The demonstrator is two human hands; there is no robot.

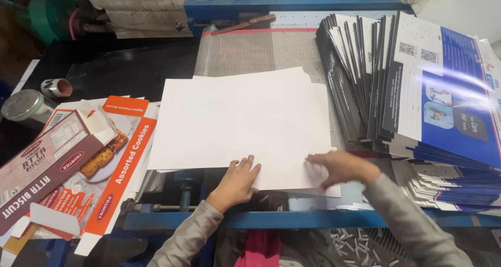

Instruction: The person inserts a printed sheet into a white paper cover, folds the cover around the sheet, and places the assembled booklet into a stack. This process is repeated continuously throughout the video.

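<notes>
Hands, left (237,183) and right (339,167), press white sheet (240,121) flat

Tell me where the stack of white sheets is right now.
In the head view, the white sheets lie mid-frame on the blue machine bed, both hands on their near edge, between flattened biscuit cartons on the left and glossy printed leaflets on the right.

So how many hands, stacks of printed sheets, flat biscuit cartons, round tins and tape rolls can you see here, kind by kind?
Hands on the white sheets: 2, the left hand and the right hand
Fanned stack of blue printed sheets: 1
Flattened biscuit cartons: 2, orange carton and brown carton
Round tin: 1
Tape roll: 1
Total: 7
</notes>
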